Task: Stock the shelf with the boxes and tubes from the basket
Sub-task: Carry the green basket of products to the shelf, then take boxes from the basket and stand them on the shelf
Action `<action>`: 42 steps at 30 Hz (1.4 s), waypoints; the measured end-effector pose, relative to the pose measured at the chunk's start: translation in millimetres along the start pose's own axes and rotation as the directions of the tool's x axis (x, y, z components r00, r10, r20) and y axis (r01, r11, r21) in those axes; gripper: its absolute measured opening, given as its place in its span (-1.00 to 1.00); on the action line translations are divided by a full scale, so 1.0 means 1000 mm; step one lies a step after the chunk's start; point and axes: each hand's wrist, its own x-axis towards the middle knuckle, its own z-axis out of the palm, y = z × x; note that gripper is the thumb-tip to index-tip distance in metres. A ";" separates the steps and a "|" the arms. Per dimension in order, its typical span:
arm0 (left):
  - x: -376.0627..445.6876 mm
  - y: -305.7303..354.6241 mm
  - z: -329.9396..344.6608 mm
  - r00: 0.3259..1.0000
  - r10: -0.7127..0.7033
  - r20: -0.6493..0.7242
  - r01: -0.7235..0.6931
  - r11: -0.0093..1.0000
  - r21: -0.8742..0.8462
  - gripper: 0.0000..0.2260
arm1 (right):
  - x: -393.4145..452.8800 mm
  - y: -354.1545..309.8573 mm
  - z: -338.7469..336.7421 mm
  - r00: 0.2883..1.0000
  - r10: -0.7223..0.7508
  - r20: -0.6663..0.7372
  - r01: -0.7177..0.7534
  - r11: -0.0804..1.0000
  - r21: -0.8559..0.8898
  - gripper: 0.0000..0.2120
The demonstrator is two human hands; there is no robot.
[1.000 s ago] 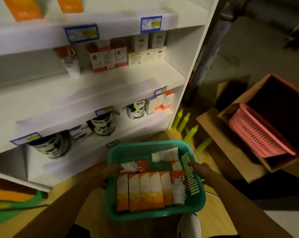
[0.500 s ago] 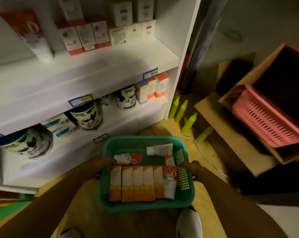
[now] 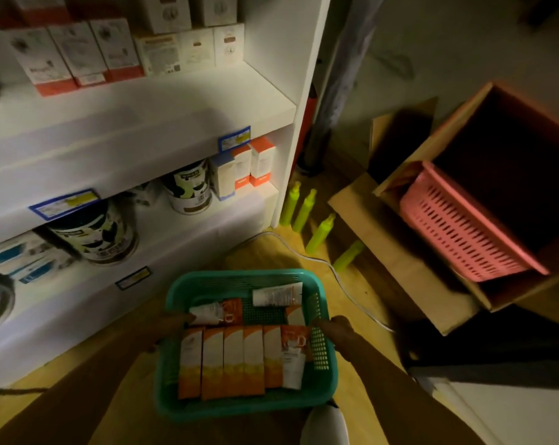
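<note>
Both my hands gripping the green basket by its side rims, in front of the shelf.

My left hand curls on the left rim, my right hand on the right rim. Inside: a row of orange-white boxes side by side, one tube lying at their right end, two more tubes behind. My white shoe just below the basket. Past it, yellow-green bottles on the floor, pink basket in a cardboard box, tins and cartons on the shelf.
</note>
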 end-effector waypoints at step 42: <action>0.029 0.010 0.088 0.841 0.495 0.217 -0.431 0.371 0.823 -0.28 | -0.033 -0.006 0.119 0.924 -0.113 0.364 0.160 0.982 -0.103 -0.50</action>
